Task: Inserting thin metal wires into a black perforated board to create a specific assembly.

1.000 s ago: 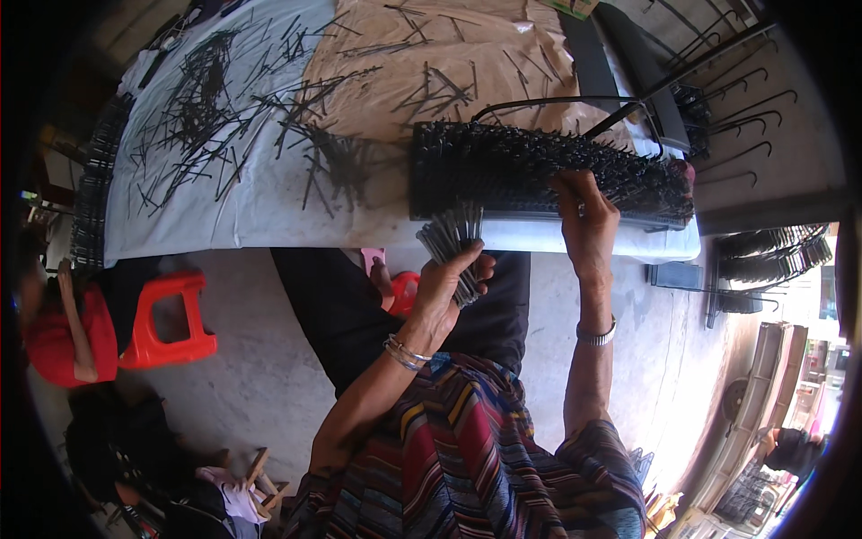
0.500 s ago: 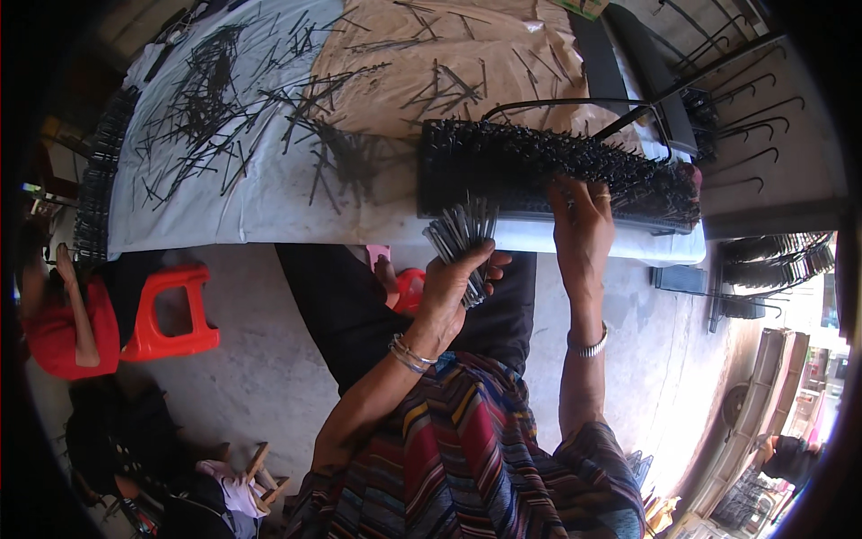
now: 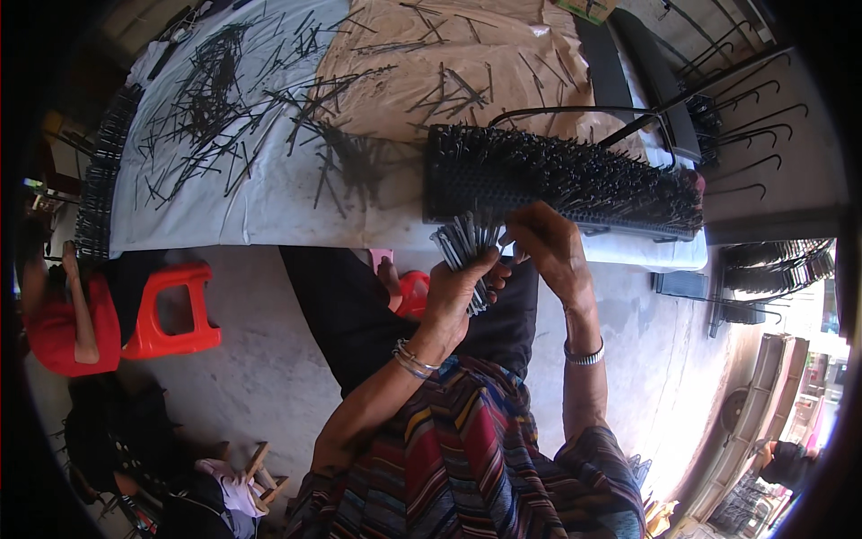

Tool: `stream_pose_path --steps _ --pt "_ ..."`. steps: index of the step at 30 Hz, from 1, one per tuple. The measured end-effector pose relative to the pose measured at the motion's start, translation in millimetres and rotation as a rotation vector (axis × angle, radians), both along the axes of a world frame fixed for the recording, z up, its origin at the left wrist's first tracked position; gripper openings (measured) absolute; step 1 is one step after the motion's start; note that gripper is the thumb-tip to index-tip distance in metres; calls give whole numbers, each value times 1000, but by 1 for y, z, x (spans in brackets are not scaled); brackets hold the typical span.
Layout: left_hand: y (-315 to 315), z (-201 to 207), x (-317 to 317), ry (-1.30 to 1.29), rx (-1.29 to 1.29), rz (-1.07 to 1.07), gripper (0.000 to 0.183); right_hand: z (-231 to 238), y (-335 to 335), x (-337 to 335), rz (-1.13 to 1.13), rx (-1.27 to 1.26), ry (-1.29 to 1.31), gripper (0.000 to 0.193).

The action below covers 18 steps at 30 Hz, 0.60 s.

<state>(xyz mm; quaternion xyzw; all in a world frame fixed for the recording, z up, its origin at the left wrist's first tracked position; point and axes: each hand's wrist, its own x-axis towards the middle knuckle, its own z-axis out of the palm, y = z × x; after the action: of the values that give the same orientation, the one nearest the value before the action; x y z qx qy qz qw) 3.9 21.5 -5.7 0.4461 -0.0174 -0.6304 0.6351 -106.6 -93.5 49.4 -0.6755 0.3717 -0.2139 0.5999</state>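
Observation:
My left hand is closed round a fanned bundle of thin dark rods, whose tips point up toward the table edge. Beside the bundle's upper right, my right hand is bent in a pinch; what its fingertips hold, if anything, is too small to make out. Just beyond both hands, a long black perforated rack lies along the table's near edge, densely packed with upright dark rods. The right hand is in front of the rack's lower edge.
Loose dark rods lie scattered over the cloth-covered table. A black metal frame stands behind the rack, near wall hooks. Left of me, a person in red sits by a red plastic stool.
My right hand has moved from the rods in the rack down and left to the bundle. My left hand still holds the bundle in nearly the same place.

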Motion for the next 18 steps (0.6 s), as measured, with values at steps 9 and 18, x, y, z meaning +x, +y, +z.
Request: stream_pose_path --steps 9,18 --pt "-4 -12 3 75 43 89 23 17 -12 14 -437 -719 78 6" --pt "-6 -7 2 121 6 75 21 -6 -45 29 -442 -973 204 8"
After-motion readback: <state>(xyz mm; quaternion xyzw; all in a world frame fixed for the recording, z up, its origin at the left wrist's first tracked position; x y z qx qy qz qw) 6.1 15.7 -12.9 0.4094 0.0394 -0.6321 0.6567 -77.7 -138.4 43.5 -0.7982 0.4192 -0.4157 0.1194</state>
